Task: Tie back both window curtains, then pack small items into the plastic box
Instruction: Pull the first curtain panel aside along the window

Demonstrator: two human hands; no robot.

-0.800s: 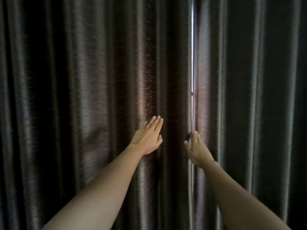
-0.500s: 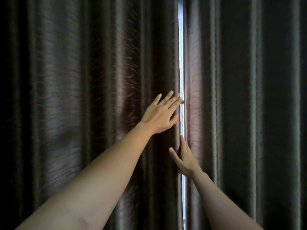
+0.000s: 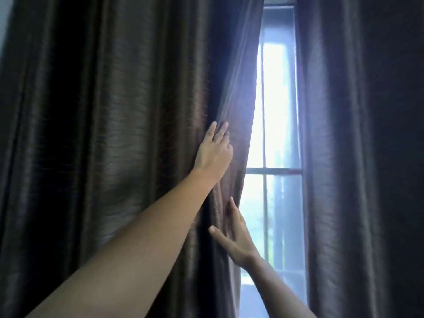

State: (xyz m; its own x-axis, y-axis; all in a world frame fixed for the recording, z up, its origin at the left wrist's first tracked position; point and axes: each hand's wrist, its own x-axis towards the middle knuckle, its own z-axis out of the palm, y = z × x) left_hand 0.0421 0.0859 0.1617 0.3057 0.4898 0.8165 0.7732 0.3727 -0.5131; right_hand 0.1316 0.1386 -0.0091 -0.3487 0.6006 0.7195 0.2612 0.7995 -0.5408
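I've widened the gap: left hand (image 3: 214, 154) and right hand (image 3: 236, 239), flat and gripping nothing, shove the left curtain (image 3: 114, 134) aside, tie-back next.

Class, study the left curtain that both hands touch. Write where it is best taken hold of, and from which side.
Take the left curtain by its free inner edge, coming from the window side. That edge hangs loose and bows off the gap, so fingers could curl round it. The left hand and right hand lie flat, without grip.
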